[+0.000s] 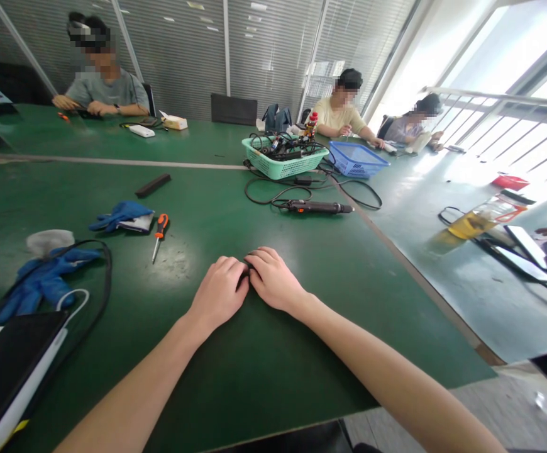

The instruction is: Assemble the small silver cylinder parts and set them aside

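My left hand [221, 288] and my right hand [273, 277] meet over the green table, fingers curled and fingertips nearly touching. Between them shows a sliver of a small dark piece [246, 271]; most of it is covered by my fingers, and its kind cannot be told. Both hands are closed around it. To the left of my hands lies a screwdriver [161, 228] with an orange and black handle. Farther off, a black electric screwdriver [319, 207] with its cable rests on the table.
Blue gloves [47, 277] and a black tablet-like device [14, 371] lie at left. A dark bar [153, 185] is beyond. A green basket [283, 165] of cables stands near a blue basket [356, 160]. A bottle [476, 220] is at right. Several people sit around.
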The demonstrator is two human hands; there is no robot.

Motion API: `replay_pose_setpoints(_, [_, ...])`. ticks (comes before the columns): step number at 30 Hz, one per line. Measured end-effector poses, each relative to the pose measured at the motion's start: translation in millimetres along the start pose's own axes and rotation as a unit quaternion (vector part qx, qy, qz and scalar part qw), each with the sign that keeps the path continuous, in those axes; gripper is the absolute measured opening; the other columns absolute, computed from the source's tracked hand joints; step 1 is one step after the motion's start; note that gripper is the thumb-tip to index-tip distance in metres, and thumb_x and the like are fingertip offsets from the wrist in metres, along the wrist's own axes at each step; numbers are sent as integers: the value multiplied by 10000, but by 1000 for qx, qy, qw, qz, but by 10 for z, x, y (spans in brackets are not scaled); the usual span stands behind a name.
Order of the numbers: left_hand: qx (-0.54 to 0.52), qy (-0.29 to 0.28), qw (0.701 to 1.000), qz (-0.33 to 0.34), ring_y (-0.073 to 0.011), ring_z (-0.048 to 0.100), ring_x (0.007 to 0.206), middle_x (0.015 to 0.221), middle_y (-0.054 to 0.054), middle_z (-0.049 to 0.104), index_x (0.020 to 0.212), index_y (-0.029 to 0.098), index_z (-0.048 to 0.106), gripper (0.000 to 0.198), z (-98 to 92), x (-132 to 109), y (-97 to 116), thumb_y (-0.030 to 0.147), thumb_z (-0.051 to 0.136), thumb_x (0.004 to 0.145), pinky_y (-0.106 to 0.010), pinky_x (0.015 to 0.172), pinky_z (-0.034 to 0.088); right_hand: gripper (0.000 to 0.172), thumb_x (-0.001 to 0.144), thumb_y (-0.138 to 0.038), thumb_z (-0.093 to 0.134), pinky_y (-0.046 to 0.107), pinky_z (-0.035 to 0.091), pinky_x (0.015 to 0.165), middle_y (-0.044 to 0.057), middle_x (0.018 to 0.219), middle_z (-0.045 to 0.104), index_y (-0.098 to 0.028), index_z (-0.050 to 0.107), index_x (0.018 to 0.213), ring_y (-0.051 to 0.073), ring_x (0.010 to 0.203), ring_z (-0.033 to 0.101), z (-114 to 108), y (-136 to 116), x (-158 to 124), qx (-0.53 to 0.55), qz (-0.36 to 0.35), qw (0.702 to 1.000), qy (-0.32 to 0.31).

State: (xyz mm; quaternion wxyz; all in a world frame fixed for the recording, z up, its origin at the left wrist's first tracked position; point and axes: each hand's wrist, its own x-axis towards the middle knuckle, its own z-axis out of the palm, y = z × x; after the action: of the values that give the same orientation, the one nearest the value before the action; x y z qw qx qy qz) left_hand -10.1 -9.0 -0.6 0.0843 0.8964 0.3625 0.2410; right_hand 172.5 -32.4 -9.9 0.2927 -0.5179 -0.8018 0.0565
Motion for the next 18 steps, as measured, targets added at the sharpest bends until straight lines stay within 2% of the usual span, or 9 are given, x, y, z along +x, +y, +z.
replay_pose_setpoints(5, [-10,-15,1000,10,-269,576,1033,1028,-71,648,1050,201,650,109,-10,13,3,176,570,980,-430,933,500,477,952,-154,522,536,363,1234,140,1441,585,-181,535,1428,280,1424,447,-184,-37,-88,15,-14,1000,2])
replay_pose_setpoints(8, [-15,-26,999,25,-271,576,1040,1040,-72,649,1059,206,653,109,-16,20,4,190,591,971,-432,933,504,514,917,-123,529,569,366,1234,151,1476,548,-181,534,1427,304,1469,395,-256,-38,-230,14,-24,1000,0])
replay_pose_setpoints(12, [-24,-39,998,34,-274,575,1054,1061,-74,651,1061,202,659,111,-26,29,27,193,602,966,-440,956,503,539,893,-87,518,599,379,1226,161,1553,463,-177,533,1424,333,1515,325,-271,-2,-359,12,-40,999,-10])
replay_pose_setpoints(18, [-20,-37,999,26,-273,582,1047,1053,-74,658,1046,193,662,89,0,56,52,219,600,988,-434,942,504,585,905,-67,488,553,360,1252,134,1551,479,-179,479,1479,289,1519,334,-291,58,-334,39,-46,998,-10])
